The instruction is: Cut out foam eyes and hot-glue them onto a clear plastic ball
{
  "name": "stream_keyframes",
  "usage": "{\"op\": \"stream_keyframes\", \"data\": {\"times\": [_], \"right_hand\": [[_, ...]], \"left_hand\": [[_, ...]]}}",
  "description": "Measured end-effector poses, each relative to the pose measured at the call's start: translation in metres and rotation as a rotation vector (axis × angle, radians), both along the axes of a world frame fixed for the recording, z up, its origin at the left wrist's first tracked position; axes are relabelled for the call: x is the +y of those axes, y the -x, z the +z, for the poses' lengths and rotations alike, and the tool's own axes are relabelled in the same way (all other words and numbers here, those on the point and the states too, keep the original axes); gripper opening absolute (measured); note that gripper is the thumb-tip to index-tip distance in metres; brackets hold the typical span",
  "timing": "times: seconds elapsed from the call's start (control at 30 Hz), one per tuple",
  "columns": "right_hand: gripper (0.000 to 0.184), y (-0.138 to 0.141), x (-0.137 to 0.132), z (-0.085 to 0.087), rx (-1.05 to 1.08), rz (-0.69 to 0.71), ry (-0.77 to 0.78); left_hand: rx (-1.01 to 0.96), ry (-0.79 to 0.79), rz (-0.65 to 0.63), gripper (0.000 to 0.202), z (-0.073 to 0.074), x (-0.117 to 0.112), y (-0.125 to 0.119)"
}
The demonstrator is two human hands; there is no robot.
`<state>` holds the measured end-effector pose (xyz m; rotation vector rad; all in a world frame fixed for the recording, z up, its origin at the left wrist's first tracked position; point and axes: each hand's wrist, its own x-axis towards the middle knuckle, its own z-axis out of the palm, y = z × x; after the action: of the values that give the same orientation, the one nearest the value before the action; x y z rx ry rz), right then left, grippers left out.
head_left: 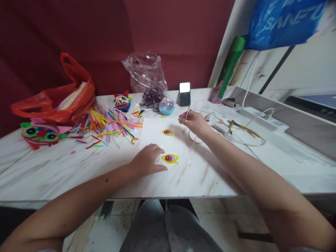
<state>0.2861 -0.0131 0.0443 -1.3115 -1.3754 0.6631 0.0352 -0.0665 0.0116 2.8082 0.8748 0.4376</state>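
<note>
My left hand [148, 161] rests on the white table [52, 171] with its fingers curled, pressing down beside a yellow-rimmed eye shape with a pink centre [170, 158]. A second, smaller eye shape [167, 132] lies farther back on the white sheet [152, 134]. My right hand [193, 122] hovers behind it, fingers pinched on thin metal tweezers [187, 112] that point upward. A pile of coloured paper strips [110, 122] lies to the left.
A red plastic bag [60, 98], a red mask with green eyes [39, 133], a small cat-faced ball [122, 101], a clear bag [148, 78], a blue-pink ball [166, 106] and a small mirror [184, 93] line the back. Cables and a glue gun [236, 127] lie right.
</note>
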Motion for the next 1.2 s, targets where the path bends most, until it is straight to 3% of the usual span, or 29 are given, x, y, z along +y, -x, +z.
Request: {"op": "stream_keyframes", "data": {"times": [0.07,0.13,0.3,0.37,0.47,0.57,0.63,0.8,0.9,1.03,1.13,1.2], "right_hand": [[0.016,-0.008,-0.005,-0.005,-0.006,-0.004,0.007],[0.015,-0.016,-0.01,-0.009,0.001,-0.025,0.03],[0.02,-0.024,-0.021,-0.007,-0.064,-0.041,0.234],[0.028,-0.02,-0.023,-0.006,-0.078,0.013,0.349],[0.029,-0.006,-0.026,-0.009,-0.006,0.094,0.437],[0.021,0.006,-0.026,-0.015,0.016,0.069,0.46],[0.023,0.008,-0.027,-0.018,0.001,0.031,0.472],[0.029,0.009,-0.032,-0.016,-0.008,0.064,0.512],[0.024,0.018,-0.037,-0.017,0.086,0.1,0.519],[0.022,0.03,-0.039,-0.021,0.23,0.119,0.477],[0.021,0.028,-0.035,-0.024,0.281,0.091,0.43],[0.021,0.022,-0.03,-0.026,0.283,0.07,0.396]], "left_hand": [[0.135,-0.052,-0.004,0.025,0.003,-0.003,0.007],[0.18,-0.077,0.024,0.025,0.005,-0.005,0.013],[-0.127,-0.059,0.379,0.018,0.015,0.002,0.015],[-0.248,-0.064,0.428,0.016,0.017,0.005,0.014],[-0.333,-0.109,0.327,0.014,0.016,0.004,0.011],[-0.366,-0.155,0.15,0.015,0.01,-0.005,0.008],[-0.415,-0.167,0.099,0.015,0.008,-0.013,0.007],[-0.575,-0.152,0.242,0.011,0.009,-0.021,0.011],[-0.627,-0.153,0.233,0.012,0.007,-0.024,0.015],[-0.674,0.075,0.231,0.008,0.003,-0.035,0.013],[-0.805,0.459,0.433,0.022,0.004,-0.04,0.011],[-0.803,0.539,0.535,0.023,0.009,-0.035,0.013]]}}
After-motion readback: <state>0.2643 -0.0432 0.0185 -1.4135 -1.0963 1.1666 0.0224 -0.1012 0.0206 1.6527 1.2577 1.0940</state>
